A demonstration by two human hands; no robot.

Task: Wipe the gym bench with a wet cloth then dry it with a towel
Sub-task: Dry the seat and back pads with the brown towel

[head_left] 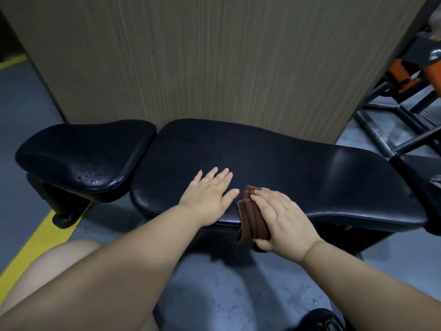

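Head view, folded ribbed brown cloth (250, 216) under right hand (282, 218), glossy bench (286, 163)

view: head, one wide-angle camera | position: above the near side of the bench (262, 158), close | facing: forward and down, toward the far wood-grain panel (214, 56) | framing: forearms (143, 247) enter from the near edge, floor (214, 295) beneath

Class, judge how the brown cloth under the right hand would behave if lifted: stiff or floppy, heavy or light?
Probably floppy: the cloth bends over the bench edge and hangs below. Likely light, being thin and folded. Under the right hand it may slide on glossy padding.
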